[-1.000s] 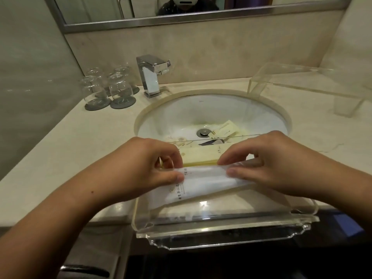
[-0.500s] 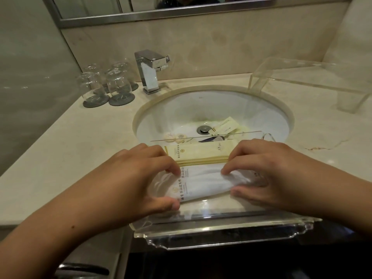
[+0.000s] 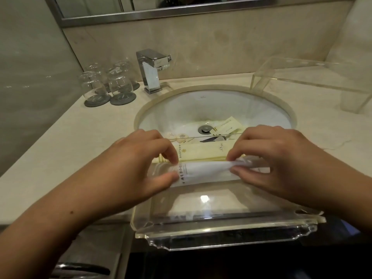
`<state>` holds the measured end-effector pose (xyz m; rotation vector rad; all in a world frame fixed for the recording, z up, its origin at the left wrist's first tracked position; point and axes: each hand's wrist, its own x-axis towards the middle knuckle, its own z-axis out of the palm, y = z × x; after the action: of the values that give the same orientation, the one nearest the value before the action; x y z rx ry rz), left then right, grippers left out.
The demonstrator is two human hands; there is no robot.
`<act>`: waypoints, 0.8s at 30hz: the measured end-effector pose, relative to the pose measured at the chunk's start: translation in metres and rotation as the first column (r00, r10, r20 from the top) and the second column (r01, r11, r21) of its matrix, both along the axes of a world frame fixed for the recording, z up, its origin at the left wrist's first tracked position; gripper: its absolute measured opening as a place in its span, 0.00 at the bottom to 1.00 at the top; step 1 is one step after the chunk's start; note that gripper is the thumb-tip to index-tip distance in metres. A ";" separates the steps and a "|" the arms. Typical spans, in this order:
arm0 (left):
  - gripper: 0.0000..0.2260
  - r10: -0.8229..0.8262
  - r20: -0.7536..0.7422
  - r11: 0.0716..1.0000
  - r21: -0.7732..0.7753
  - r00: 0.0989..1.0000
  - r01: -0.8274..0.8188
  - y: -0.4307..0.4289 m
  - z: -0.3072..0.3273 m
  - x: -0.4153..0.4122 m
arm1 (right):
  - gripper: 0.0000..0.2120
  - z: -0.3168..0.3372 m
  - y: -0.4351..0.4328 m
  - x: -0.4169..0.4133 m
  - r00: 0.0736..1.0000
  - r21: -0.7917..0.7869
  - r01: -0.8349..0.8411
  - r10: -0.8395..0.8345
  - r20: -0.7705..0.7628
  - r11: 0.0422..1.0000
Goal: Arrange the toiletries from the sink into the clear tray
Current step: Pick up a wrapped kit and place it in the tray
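Drinking glasses (image 3: 106, 81) are standing on grey coasters (image 3: 122, 98) at the counter's (image 3: 80, 137) back-left corner, just beside the chrome faucet (image 3: 151, 71). A clear acrylic stand (image 3: 314, 77) is sitting at the back-right.

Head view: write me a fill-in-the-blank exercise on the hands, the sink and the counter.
1. The left hand and the right hand pinch the white packet over the clear ____.
2. More toiletries lie in the sink beside its ____.
3. The glasses stand on the counter to the ____ of the faucet.

Missing words: tray; drain; left.
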<state>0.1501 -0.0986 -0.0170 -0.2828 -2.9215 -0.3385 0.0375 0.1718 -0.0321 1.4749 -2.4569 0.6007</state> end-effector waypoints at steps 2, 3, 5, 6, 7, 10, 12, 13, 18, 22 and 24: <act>0.09 0.015 0.007 1.000 0.002 1.000 -0.015 -0.001 0.000 -0.006 | 0.09 -0.002 -0.003 -0.006 0.998 0.002 0.020 -0.020 0.051 1.000; 0.09 0.015 0.016 1.000 0.002 1.000 -0.015 -0.002 -0.001 -0.008 | 0.09 -0.005 -0.004 -0.008 0.997 0.007 0.024 -0.025 0.073 1.000; 0.08 0.014 0.035 1.000 0.017 0.999 -0.015 -0.001 -0.005 -0.007 | 0.11 -0.012 -0.005 -0.009 0.996 0.019 0.029 -0.031 0.082 0.999; 0.08 0.011 0.041 1.000 0.027 0.999 -0.012 -0.001 -0.007 -0.005 | 0.12 -0.014 -0.004 -0.008 0.996 0.018 0.033 -0.034 0.080 0.999; 0.07 0.007 0.040 0.999 0.036 0.999 -0.008 -0.001 -0.008 -0.004 | 0.12 -0.014 -0.002 -0.007 0.996 0.013 0.036 -0.037 0.081 0.999; 0.08 -0.001 0.018 0.999 0.041 1.000 0.000 -0.003 -0.010 -0.002 | 0.12 -0.012 -0.001 -0.003 0.996 0.011 0.022 -0.023 0.081 1.000; 0.11 -0.009 0.027 0.999 0.034 1.000 0.008 -0.003 -0.010 -0.002 | 0.11 -0.012 -0.004 -0.003 0.995 0.036 -0.002 -0.002 0.096 0.999; 0.13 -0.014 0.035 1.000 0.025 0.999 0.014 -0.003 -0.011 -0.003 | 0.11 -0.012 -0.004 -0.003 0.994 0.050 -0.010 0.004 0.109 0.999; 0.14 -0.014 0.035 1.000 0.018 0.999 0.013 -0.001 -0.013 -0.003 | 0.11 -0.012 -0.004 -0.003 0.992 0.058 -0.009 0.001 0.127 0.998; 0.15 -0.022 0.033 1.000 0.008 0.999 0.021 -0.001 -0.012 -0.003 | 0.11 -0.011 -0.004 -0.003 0.993 0.044 -0.004 -0.001 0.115 0.999; 0.15 -0.024 0.031 1.000 0.000 0.999 0.024 0.000 -0.012 -0.003 | 0.11 -0.012 -0.003 -0.003 0.994 0.033 -0.016 0.013 0.105 0.999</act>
<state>0.1473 -0.0990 -0.0288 -0.3164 -2.9509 -0.3490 0.0346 0.1692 -0.0445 1.5117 -2.5497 0.6582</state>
